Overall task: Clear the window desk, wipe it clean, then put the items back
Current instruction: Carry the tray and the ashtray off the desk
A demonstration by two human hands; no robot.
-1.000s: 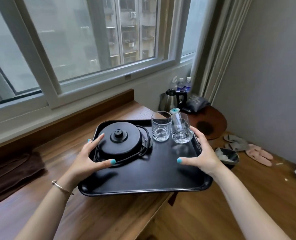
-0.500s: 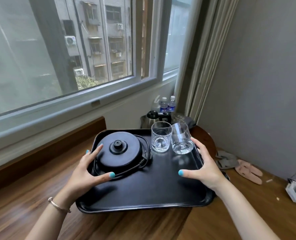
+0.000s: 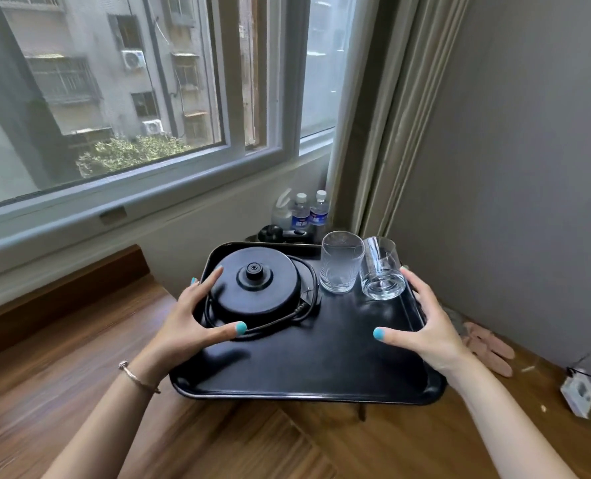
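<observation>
A black tray (image 3: 308, 371) hangs in the air past the right end of the wooden window desk (image 3: 90, 344). My left hand (image 3: 190, 323) grips its left rim, thumb on top beside the black kettle base (image 3: 256, 281) with its coiled cord (image 3: 301, 309). My right hand (image 3: 428, 326) grips the right rim, thumb on the tray floor. Two clear glasses (image 3: 341, 262) (image 3: 382, 269) stand at the tray's far right corner; the right one leans outward, close to my right fingers.
Beyond the tray, low in the corner, stand two water bottles (image 3: 309, 210) and a dark kettle (image 3: 280, 233). Pink slippers (image 3: 487, 347) and a white power adapter (image 3: 579, 395) lie on the wooden floor at right. A grey wall closes the right side.
The tray, held by both hands, has lifted off the desk and swung right toward the corner. The view has turned with it, and the right glass tilts more.
</observation>
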